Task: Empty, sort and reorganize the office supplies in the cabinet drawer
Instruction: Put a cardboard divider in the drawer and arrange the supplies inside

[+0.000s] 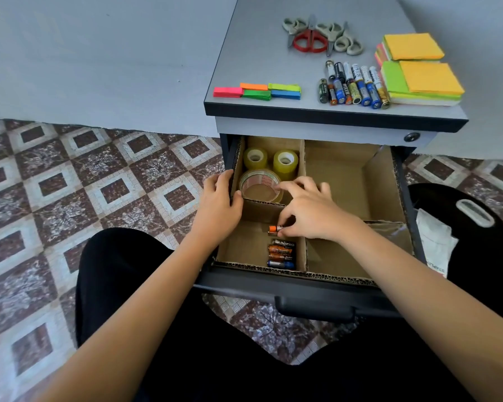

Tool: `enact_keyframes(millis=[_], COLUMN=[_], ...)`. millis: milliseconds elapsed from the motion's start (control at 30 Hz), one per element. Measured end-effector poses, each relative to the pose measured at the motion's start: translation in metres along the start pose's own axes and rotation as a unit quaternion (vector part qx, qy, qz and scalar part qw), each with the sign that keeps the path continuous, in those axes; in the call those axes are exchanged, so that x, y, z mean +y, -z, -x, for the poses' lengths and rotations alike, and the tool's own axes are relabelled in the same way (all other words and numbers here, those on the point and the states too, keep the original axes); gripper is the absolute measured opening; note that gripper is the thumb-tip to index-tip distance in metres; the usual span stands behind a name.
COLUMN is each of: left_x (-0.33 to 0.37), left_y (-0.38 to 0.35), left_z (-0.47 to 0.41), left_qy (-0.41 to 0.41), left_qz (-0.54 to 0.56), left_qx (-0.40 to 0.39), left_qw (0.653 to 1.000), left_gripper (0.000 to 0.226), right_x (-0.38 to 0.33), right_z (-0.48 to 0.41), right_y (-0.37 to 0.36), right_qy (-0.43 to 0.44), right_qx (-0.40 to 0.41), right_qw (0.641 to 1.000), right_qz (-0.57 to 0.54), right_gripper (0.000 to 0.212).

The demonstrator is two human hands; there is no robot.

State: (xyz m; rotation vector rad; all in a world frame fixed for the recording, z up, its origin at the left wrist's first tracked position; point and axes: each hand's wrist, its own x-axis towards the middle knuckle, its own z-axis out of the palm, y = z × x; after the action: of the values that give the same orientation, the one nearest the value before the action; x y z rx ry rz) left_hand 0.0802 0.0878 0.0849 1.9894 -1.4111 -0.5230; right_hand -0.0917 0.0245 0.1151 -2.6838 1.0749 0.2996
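My legs in black trousers (186, 358) fill the bottom of the view, and both bare forearms reach forward over them into the open drawer (314, 309) of the cabinet. My right hand (308, 213) is in the near-left compartment of the cardboard insert (305, 250), thumb and fingertips pinched narrowly on one orange-ended battery (274, 229), which lies crosswise just below the cross wall. My left hand (219, 204) grips the insert's left wall, fingers curled over its top edge and thumb near the end of that cross wall. Nearer the drawer's front edge, four batteries in the drawer (281, 254) lie side by side against the middle divider, apart from the one I hold. In the far-left compartment a large clear tape roll (260, 185) lies flat by the cross wall, with two small yellowish tape rolls (255, 158) behind it at the back edge. On the cabinet top (259, 62), coloured index flags (257, 90) sit near the front-left corner, a row of loose batteries (353, 84) lies by the front edge, stacked sticky notes (418, 68) lie along the right edge, and several scissors (320, 36) are heaped toward the back. A black object with a pale handle slot (474, 216) stands to the right of the drawer, with white paper (434, 242) between them. Patterned floor tiles (70, 184) spread to the left.
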Motion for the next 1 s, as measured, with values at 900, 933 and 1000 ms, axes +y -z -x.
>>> enact_keyframes(millis=[900,933,1000], left_x=[-0.003,-0.003,-0.003], left_y=[-0.003,-0.003,-0.004], left_z=[0.001,0.001,0.000], left_qy=[0.037,0.037,0.039], left_qz=[0.029,0.029,0.028], left_qx=[-0.027,-0.027,-0.026], left_qw=[0.999,0.999,0.999], left_gripper=[0.050,0.049,0.049], right_x=[-0.008,-0.006,-0.002], right_z=[0.003,0.006,0.012], right_y=[0.021,0.028,0.044], right_qy=[-0.004,-0.001,0.006], right_qx=[-0.025,-0.009,0.010], right_qw=[1.000,0.998,0.988], right_qz=[0.000,-0.055,-0.156], right_gripper=[0.019,0.019,0.018])
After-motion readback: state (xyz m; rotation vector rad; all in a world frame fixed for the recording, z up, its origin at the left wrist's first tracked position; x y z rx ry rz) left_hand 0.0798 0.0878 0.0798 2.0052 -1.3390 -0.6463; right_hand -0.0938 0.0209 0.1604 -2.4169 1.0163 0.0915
